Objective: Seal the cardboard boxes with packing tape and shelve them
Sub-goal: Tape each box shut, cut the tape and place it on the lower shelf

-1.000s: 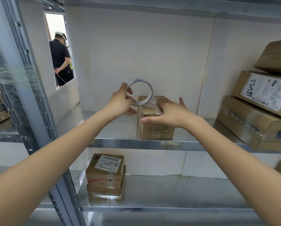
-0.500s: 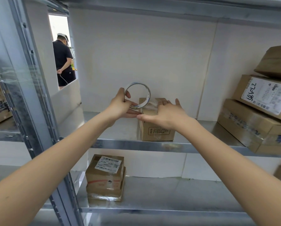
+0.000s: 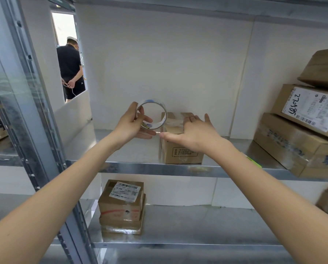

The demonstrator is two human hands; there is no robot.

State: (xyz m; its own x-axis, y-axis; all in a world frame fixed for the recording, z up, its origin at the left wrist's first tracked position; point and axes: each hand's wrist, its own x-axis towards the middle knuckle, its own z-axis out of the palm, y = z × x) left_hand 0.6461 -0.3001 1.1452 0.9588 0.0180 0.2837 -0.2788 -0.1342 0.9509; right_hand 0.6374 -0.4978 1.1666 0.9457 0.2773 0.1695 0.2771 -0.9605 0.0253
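Tape roll (image 3: 152,116) dropped a bit vs 0.5 s ago, L hand (image 3: 131,124) still gripping its rim, just left of small box (image 3: 180,147) on mid shelf (image 3: 132,166). R hand (image 3: 192,132) flat, fingers straight, pressing tape strip onto box top.

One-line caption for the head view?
Left hand holds clear tape roll; right hand presses small brown cardboard box.

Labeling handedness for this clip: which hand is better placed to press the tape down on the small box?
Right. The right hand already lies flat on top of the small box, over the tape strip. The left hand is busy holding the tape roll beside it.
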